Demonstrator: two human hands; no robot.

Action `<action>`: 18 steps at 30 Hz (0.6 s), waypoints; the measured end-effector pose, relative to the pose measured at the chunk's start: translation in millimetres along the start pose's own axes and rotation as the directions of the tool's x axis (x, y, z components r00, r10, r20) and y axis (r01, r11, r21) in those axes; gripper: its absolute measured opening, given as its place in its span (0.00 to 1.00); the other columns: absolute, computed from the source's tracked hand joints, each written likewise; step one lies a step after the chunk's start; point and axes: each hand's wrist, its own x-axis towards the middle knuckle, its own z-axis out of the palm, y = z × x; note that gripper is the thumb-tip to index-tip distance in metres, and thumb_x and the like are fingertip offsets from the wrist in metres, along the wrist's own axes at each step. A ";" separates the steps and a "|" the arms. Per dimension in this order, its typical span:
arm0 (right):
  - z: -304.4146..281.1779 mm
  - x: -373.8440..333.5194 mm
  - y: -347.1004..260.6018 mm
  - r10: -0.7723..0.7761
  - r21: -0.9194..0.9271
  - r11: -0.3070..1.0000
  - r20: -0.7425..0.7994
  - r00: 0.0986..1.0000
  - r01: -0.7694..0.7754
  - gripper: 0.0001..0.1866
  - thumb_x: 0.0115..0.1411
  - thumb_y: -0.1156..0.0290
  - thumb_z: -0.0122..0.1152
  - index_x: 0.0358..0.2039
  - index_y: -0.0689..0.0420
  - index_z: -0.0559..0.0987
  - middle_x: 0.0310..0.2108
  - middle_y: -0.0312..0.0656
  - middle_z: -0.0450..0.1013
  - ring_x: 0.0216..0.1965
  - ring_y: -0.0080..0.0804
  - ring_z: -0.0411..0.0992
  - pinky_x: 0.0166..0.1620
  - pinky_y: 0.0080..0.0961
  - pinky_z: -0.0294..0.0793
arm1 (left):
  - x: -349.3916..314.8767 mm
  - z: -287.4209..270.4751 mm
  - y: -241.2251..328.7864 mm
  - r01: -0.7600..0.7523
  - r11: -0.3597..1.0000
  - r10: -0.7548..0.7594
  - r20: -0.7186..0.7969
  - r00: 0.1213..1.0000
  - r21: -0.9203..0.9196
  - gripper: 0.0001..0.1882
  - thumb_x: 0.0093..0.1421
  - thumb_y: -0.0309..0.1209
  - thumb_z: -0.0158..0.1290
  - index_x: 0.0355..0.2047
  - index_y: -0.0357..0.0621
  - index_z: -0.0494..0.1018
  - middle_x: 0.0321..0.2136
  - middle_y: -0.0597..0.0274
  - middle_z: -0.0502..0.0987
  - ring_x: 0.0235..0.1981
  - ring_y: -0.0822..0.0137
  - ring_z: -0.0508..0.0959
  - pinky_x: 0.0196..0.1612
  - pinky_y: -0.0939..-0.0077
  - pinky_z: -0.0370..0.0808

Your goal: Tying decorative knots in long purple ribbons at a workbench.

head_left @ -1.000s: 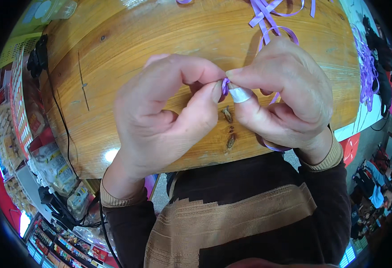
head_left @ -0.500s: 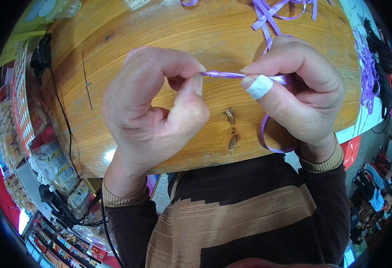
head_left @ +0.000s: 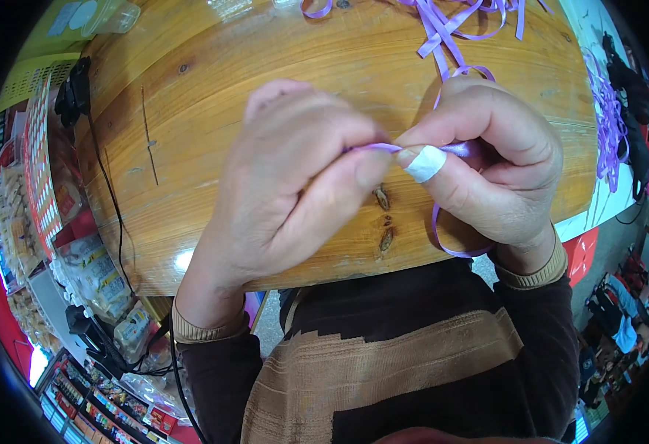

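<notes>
Above the wooden table [head_left: 213, 96], my left hand [head_left: 287, 185] and my right hand [head_left: 487, 163] meet, and both pinch one thin purple ribbon [head_left: 450, 148]. Only a short stretch shows between the fingertips. My right thumb wears a white bandage. From under my right hand the ribbon loops down over the table's near edge. A strand also runs up from my right hand to a heap of loose purple ribbons [head_left: 461, 18] at the table's far edge.
More purple ribbon [head_left: 609, 118] lies at the right end of the table. A black cable [head_left: 110, 192] runs down the table's left side. Shelves with packaged goods [head_left: 36, 222] stand lower left. A clear plastic container [head_left: 106, 15] sits at the far left corner.
My hands have come back together after pulling the ribbon taut between them half a second ago. Only a short stretch now shows between the fingertips.
</notes>
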 end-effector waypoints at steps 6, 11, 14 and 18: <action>-0.1 -3.6 -3.5 0.072 0.258 0.964 -0.006 0.997 -0.068 0.05 0.46 0.83 0.60 0.25 0.63 0.75 0.20 0.34 0.66 0.21 0.18 0.59 0.25 0.17 0.55 | -1.8 -8.0 -6.8 -0.137 0.987 0.144 0.081 0.986 -0.081 0.09 0.56 0.32 0.47 0.26 0.39 0.70 0.21 0.62 0.72 0.25 0.65 0.70 0.43 0.63 0.64; -0.6 1.5 -10.0 0.216 0.391 0.903 -0.051 0.975 -0.180 0.04 0.49 0.81 0.58 0.27 0.63 0.74 0.19 0.32 0.65 0.21 0.17 0.58 0.24 0.15 0.55 | 1.8 -11.7 -5.4 -0.013 0.975 0.043 0.132 0.990 -0.222 0.11 0.57 0.34 0.46 0.32 0.37 0.71 0.27 0.62 0.73 0.29 0.65 0.71 0.47 0.62 0.63; -5.9 3.6 -21.3 0.231 0.466 0.871 -0.111 0.967 -0.155 0.03 0.54 0.77 0.54 0.29 0.62 0.72 0.19 0.32 0.65 0.20 0.14 0.58 0.22 0.12 0.53 | 10.2 11.0 6.5 -0.016 0.932 -0.045 -0.158 0.986 -0.363 0.16 0.58 0.32 0.47 0.43 0.35 0.67 0.35 0.62 0.72 0.34 0.64 0.72 0.49 0.65 0.63; -10.3 9.6 -28.1 0.102 0.783 0.620 -0.132 0.986 0.041 0.06 0.57 0.72 0.50 0.33 0.60 0.71 0.19 0.29 0.55 0.16 0.14 0.48 0.19 0.14 0.45 | 25.1 44.7 24.6 -0.004 0.782 -0.044 -0.062 0.997 -0.624 0.22 0.58 0.30 0.48 0.51 0.35 0.62 0.38 0.63 0.70 0.37 0.69 0.72 0.45 0.75 0.66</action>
